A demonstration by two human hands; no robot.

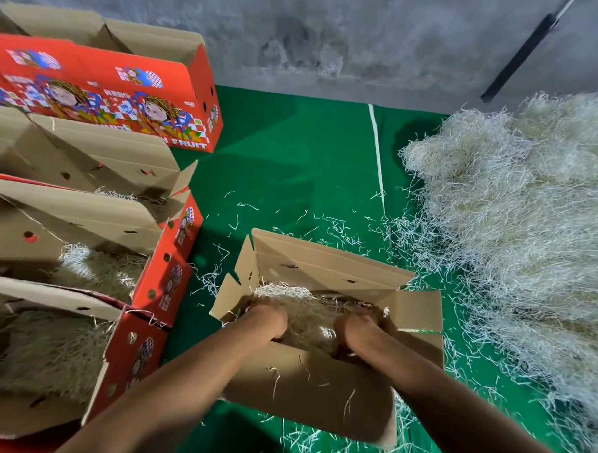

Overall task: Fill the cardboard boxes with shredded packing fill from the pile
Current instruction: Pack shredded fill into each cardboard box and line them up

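- I am pressing both hands down into the open brown cardboard box (323, 333) that is sitting near the front edge of the green floor mat (293, 164); my left hand (269, 319) and right hand (356, 333) are both sinking into the pale, stringy shredded paper fill (307, 315) inside, fingers buried, so I cannot tell whether they are spread or gripping.
- The big fluffy pile of shredded fill (516, 229) is lying along the mat's right edge, well apart from the box.
- The risk I am judging: the thin corrugated flaps are standing loose, and a hard push could buckle a wall or tip the box forward.
- The wiry, springy strands are likely rebounding and spilling; loose strands (325, 227) are already littering the mat.
- The red printed fruit cartons (158, 288) along the left edge are holding fill, matte brown inside.
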